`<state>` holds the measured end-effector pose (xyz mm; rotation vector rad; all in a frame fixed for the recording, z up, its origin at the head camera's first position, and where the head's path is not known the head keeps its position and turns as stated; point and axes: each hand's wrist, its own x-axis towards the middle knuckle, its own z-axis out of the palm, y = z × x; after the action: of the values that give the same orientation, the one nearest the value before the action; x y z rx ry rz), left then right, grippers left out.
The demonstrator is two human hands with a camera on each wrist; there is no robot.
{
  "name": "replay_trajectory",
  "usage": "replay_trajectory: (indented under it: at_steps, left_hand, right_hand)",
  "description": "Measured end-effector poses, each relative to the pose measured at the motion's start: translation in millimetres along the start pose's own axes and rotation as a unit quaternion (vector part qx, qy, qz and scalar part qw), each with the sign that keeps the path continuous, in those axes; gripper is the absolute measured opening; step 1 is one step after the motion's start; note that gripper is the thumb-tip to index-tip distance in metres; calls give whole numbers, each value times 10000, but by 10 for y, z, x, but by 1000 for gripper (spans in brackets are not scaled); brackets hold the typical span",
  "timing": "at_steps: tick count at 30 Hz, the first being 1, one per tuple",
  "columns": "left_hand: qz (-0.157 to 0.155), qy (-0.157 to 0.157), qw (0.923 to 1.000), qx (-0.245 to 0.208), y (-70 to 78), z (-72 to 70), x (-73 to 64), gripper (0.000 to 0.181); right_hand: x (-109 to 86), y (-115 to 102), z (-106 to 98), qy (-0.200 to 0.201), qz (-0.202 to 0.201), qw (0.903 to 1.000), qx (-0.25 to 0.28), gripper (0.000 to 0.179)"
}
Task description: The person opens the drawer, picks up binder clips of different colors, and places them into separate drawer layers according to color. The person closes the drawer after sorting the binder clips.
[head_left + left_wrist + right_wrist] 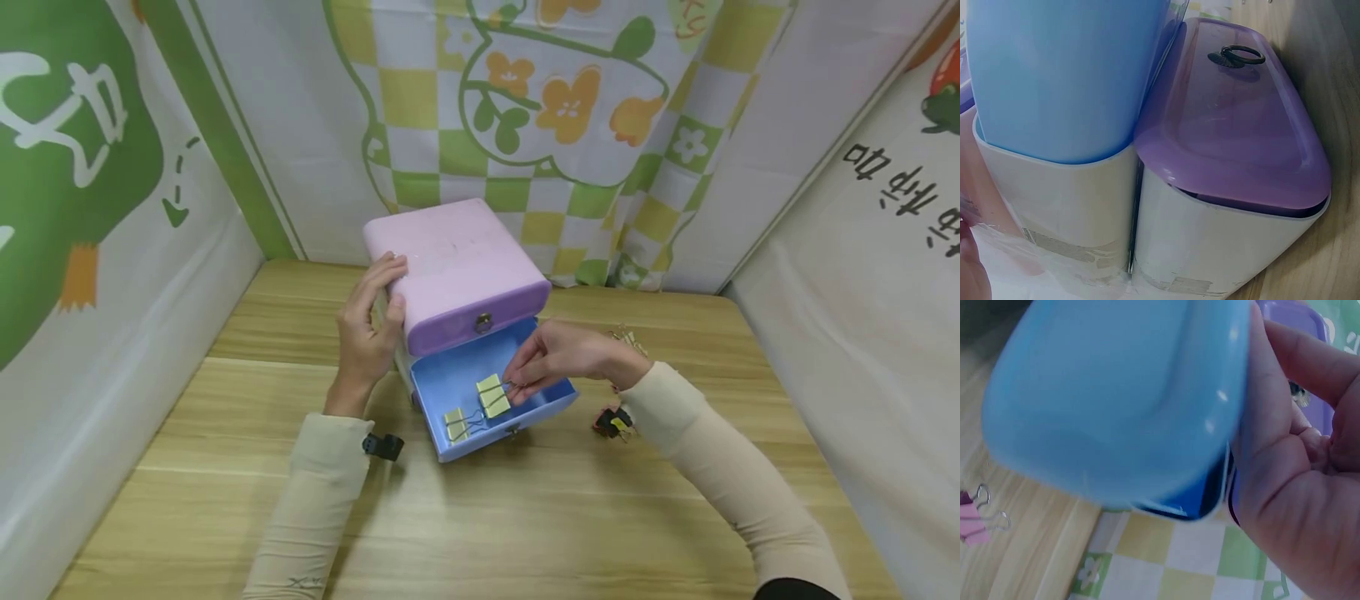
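Observation:
A small chest with a pink top (450, 242) stands at the back of the table, its blue drawer (450, 379) pulled out. My left hand (366, 337) rests on the chest's left top edge, fingers on the top. Over the drawer, my right hand (558, 357) pinches a yellow binder clip (492, 396) by its wire handles. Another yellow binder clip (454, 425) lies in the drawer's front left corner. The left wrist view shows the blue drawer (1066, 75) jutting out beside the purple drawer front (1235, 125). In the right wrist view the drawer's outer wall (1116, 394) hides the fingertips.
Right of the chest, a black binder clip (611, 422) lies on the wooden table (525, 517), with gold-coloured clips (628, 337) farther back, partly behind the right forearm. A pink binder clip (975, 526) shows in the right wrist view. A checked curtain (465, 150) hangs behind the chest.

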<state>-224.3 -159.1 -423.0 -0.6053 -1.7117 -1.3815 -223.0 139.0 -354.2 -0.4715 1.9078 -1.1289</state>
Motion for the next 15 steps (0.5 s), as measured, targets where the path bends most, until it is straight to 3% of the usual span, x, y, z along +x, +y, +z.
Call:
replay_trajectory:
  at_steps: [15]
  left_hand:
    - [6,-26,10000,29,0,-5,2,41]
  right_hand:
    - [201,-3,284,-175,-33,9998,2,22]
